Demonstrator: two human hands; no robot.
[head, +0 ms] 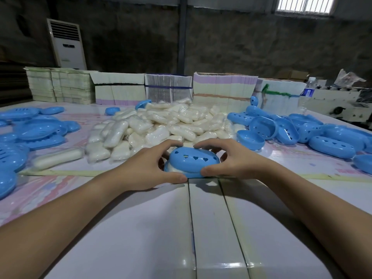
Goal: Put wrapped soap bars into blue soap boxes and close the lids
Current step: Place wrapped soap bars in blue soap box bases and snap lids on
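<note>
Packing workshop: heaped soap bars (161, 123), stacked cartons (223, 89).

Near tabletop (153, 228) free — soap pile (161, 125) ahead, blue boxes (302, 131) both sides.

White table (141, 228) bears soap bars (161, 125), blue boxes (302, 131).

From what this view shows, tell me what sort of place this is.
Probably a small packing workshop: a heap of wrapped soap bars, loose blue soap boxes, and bundled flat cartons on a worktable.
</note>
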